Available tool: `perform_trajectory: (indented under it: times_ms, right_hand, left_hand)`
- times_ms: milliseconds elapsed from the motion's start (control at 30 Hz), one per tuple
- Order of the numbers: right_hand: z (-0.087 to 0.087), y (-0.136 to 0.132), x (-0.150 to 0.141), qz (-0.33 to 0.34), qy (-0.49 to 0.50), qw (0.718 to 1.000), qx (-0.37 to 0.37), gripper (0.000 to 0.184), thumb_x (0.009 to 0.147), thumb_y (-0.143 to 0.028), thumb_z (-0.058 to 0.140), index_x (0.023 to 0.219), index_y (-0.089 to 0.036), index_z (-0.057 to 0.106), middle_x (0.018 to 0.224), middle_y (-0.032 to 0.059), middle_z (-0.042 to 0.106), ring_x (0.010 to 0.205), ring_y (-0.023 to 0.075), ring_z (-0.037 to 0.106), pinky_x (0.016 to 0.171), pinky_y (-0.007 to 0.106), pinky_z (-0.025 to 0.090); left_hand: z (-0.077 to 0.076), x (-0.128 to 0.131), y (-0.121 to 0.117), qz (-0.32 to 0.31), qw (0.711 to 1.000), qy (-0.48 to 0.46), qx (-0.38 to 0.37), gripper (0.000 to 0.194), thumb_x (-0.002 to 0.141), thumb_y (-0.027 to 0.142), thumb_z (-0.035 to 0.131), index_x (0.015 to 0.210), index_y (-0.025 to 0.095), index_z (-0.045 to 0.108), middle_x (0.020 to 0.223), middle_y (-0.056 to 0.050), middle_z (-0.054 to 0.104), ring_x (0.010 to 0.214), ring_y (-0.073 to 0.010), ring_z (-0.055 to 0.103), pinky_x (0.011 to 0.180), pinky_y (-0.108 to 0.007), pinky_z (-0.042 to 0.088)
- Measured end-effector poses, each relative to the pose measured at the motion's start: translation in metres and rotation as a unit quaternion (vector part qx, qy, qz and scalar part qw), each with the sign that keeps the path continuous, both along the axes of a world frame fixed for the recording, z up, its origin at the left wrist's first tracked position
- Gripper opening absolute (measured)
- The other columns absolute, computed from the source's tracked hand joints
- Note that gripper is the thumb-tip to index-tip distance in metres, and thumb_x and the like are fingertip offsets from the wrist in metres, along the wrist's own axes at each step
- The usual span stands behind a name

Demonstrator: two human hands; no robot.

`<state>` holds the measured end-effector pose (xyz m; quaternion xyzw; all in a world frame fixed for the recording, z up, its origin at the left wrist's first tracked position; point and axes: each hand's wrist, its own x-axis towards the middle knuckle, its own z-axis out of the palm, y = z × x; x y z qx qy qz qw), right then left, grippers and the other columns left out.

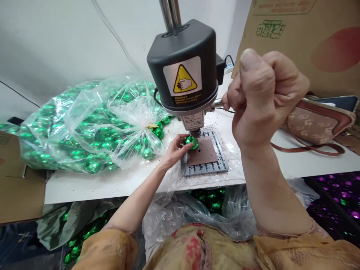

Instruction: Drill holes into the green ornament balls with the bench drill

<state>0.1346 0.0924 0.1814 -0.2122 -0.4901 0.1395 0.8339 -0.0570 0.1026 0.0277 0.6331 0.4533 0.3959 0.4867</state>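
l hand [174, 153] grasps green ball [191, 143] under drill chuck [195, 133], at back left corner of brown board [207, 155] nr front edge of surface [84, 187], w/ r hand [261, 97] clenched round press lever [218, 103].

It's the right hand [261, 88] blocking the outer end of the feed lever [217, 104], while the left hand [177, 148] covers part of the green faceted ball [191, 141], and whether that meets the chuck [195, 132] is impossible to call! Up top the steel column [170, 14] runs out of shot, the warning sticker [182, 77] carries print too tiny to read, and the cardboard box [295, 37] gets chopped at right.
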Motion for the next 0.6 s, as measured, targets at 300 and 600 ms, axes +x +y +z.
perform_trajectory:
  times_ms: [300, 600]
  right_hand:
    - [0.004, -0.003, 0.001, 0.011, -0.014, 1.0, 0.004, 0.051, 0.088, -0.032, 0.063, 0.057, -0.023, 0.025, 0.049, -0.005, 0.029, 0.043, 0.0073, 0.03, 0.043, 0.029, 0.027]
    - [-0.011, -0.011, 0.002, 0.0, -0.012, 1.0, 0.017, 0.053, 0.088, -0.032, 0.063, 0.058, -0.021, 0.021, 0.049, -0.0051, 0.025, 0.042, 0.0063, 0.03, 0.044, 0.03, 0.027]
  left_hand:
    - [-0.004, 0.013, -0.008, 0.019, 0.98, 0.157, 0.118, 0.048, 0.077, 0.045, 0.081, 0.116, 0.022, 0.067, 0.108, -0.007, 0.07, 0.097, -0.0216, 0.062, 0.081, -0.033, 0.048]
    - [-0.005, 0.028, -0.021, 0.054, 0.958, 0.227, 0.168, 0.049, 0.075, 0.036, 0.085, 0.119, 0.024, 0.067, 0.102, -0.006, 0.064, 0.098, -0.0228, 0.06, 0.085, -0.034, 0.051]
